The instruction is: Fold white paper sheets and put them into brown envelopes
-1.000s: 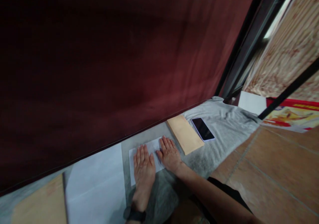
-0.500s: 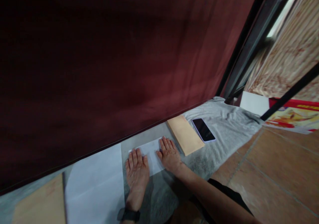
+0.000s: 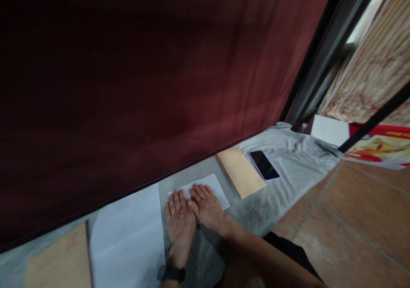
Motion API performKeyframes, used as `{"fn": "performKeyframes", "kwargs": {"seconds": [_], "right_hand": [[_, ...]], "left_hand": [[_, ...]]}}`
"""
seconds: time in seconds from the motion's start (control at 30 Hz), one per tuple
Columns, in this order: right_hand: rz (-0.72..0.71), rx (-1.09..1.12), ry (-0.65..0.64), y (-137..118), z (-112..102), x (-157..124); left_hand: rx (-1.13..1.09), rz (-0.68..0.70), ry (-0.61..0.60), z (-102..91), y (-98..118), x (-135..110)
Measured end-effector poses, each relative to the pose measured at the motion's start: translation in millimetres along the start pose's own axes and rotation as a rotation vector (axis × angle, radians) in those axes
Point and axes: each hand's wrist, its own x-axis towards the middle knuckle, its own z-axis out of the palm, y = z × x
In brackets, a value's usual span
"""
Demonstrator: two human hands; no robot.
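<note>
A folded white paper [image 3: 213,185] lies on a grey cloth [image 3: 288,160] spread on the floor. My left hand [image 3: 178,221] lies flat on the paper's left end, fingers stretched out, a dark watch [image 3: 173,274] on its wrist. My right hand [image 3: 206,207] rests flat beside it on the paper, fingers extended and touching the left hand's fingers. Neither hand holds anything.
A tan envelope [image 3: 241,171] and a dark phone [image 3: 264,165] lie right of the paper. A large white sheet [image 3: 128,236] and another tan envelope [image 3: 57,264] lie at left. A dark red curtain [image 3: 144,74] hangs behind. Tiled floor [image 3: 352,219] is at right.
My right hand has slid left along the paper until it meets the left hand, uncovering the paper's right end. The left hand has stayed near the left end.
</note>
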Motion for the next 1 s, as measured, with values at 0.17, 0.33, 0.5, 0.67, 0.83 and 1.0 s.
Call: {"fn": "performKeyframes", "kwargs": {"seconds": [0.17,0.33,0.5,0.67,0.83,1.0], "right_hand": [[0.039,-0.056,0.012,20.9,-5.8,-3.5],[0.078,-0.118,0.000,38.6,-8.9,-10.3],[0.127,-0.149,0.012,47.0,-9.6,-16.2],[0.135,-0.155,0.012,50.8,-11.4,-18.0],[0.141,-0.149,0.012,50.1,-13.0,-18.0],[0.137,-0.135,0.019,49.1,-15.3,-18.2]], "left_hand": [[-0.042,-0.033,0.026,-1.9,3.8,0.5],[-0.076,-0.076,0.043,0.5,4.7,0.5],[-0.059,-0.058,0.035,1.2,4.2,0.4],[-0.051,-0.058,0.041,0.3,3.4,1.4],[-0.060,-0.010,0.068,-5.2,12.3,-3.8],[-0.061,0.101,-0.057,-11.0,19.7,-12.2]]}}
